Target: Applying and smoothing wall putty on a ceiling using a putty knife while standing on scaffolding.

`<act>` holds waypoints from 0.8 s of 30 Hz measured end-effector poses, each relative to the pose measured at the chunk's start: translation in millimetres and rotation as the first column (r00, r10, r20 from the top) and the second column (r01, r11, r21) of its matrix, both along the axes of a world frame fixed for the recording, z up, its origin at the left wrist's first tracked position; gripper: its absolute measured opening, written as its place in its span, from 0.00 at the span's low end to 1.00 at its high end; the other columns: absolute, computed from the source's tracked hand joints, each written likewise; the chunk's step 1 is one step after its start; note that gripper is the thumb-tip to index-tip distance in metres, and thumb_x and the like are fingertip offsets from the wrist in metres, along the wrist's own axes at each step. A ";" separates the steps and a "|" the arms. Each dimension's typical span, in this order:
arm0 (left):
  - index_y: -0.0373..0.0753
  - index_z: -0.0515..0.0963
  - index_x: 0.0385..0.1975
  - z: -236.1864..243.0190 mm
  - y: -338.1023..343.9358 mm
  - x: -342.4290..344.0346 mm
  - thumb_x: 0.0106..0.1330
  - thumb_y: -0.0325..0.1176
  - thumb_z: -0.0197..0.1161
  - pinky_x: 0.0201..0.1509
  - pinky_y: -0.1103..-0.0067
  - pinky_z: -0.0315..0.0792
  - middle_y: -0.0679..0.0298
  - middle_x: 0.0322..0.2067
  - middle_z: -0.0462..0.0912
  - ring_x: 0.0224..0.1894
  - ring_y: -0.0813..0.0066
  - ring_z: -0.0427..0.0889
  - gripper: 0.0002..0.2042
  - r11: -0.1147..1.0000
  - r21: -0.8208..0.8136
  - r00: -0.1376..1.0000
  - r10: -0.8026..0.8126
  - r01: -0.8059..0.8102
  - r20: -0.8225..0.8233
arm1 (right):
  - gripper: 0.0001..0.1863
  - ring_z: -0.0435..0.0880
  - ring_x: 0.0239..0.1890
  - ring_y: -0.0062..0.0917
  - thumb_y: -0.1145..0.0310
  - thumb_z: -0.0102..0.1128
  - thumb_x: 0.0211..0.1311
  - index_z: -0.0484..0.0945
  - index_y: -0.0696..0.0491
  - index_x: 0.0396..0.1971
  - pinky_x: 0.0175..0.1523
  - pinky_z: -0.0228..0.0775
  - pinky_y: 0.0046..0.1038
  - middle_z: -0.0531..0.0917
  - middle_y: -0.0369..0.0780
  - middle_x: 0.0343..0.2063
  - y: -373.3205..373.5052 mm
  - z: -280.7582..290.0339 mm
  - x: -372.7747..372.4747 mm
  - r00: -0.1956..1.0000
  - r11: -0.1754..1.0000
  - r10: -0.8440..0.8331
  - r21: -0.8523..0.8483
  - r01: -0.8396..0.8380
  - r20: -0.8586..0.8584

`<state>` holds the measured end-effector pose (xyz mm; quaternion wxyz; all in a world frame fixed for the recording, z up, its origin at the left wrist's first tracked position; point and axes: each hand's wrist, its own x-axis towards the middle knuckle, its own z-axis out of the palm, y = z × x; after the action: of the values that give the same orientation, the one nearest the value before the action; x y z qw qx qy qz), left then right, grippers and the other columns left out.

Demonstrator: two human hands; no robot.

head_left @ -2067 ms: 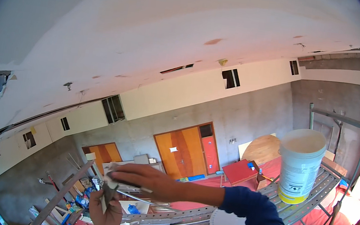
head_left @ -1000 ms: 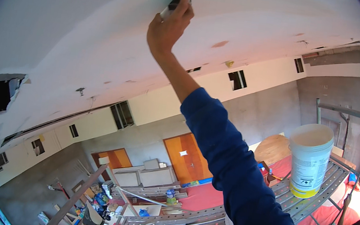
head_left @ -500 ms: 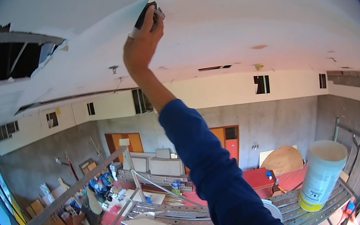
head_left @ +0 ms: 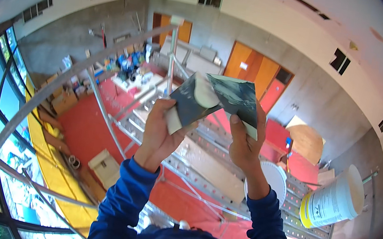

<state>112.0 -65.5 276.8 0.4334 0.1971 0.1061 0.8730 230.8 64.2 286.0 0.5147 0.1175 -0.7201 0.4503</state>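
In front of my chest, my left hand (head_left: 155, 126) grips a flat putty scraper (head_left: 184, 108) with a dark blade and a pale edge strip. A lump of white putty (head_left: 206, 94) sits on that blade. My right hand (head_left: 245, 144) holds a second flat scraper (head_left: 238, 95), its dark blade smeared with whitish putty, the thumb pressed on the near face. The two blades meet or overlap at the putty; exact contact is hard to tell.
Perforated metal scaffold planks (head_left: 293, 200) lie below, carrying a white bucket (head_left: 331, 203) with a yellow base, a round white tub or lid (head_left: 276, 183) and a long pale board (head_left: 216, 171). A scaffold rail (head_left: 55, 78) slants along the left. Clutter covers the red floor (head_left: 81, 121) beyond.
My right hand has come down from the ceiling with its scraper. My left hand has risen from the lower left, and the two scrapers are now together. The view has tilted down.
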 end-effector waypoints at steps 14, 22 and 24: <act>0.32 0.70 0.45 -84.5 73.8 52.3 0.63 0.34 0.47 0.39 0.70 0.77 0.55 0.39 0.79 0.39 0.69 0.81 0.15 0.940 -0.343 0.980 -0.064 -0.004 -0.188 | 0.22 0.79 0.37 0.24 0.75 0.47 0.59 0.65 0.53 0.55 0.37 0.74 0.27 0.77 0.40 0.36 84.1 -109.3 126.4 0.516 0.800 -0.124 -0.222 0.558 0.848; 0.29 0.69 0.50 -97.5 125.6 89.0 0.67 0.30 0.47 0.43 0.86 0.66 0.65 0.38 0.78 0.39 0.85 0.72 0.15 0.939 -0.189 0.644 0.043 -0.287 -0.763 | 0.16 0.79 0.34 0.21 0.75 0.49 0.57 0.68 0.59 0.47 0.35 0.77 0.26 0.78 0.38 0.34 42.5 -113.6 181.8 0.933 0.451 -0.041 -0.826 0.337 0.358; 0.29 0.68 0.52 -96.6 137.5 111.1 0.68 0.30 0.46 0.43 0.86 0.66 0.65 0.38 0.78 0.39 0.86 0.71 0.16 0.959 -0.165 0.615 0.012 -0.231 -0.789 | 0.16 0.79 0.34 0.20 0.75 0.48 0.57 0.69 0.59 0.47 0.34 0.77 0.24 0.78 0.37 0.33 34.0 -113.0 196.5 0.896 0.420 -0.094 -0.799 0.431 0.434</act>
<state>223.1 72.0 180.2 0.3049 0.4920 0.4058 0.7073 427.3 98.2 173.0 0.4395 -0.3557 -0.4663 0.6803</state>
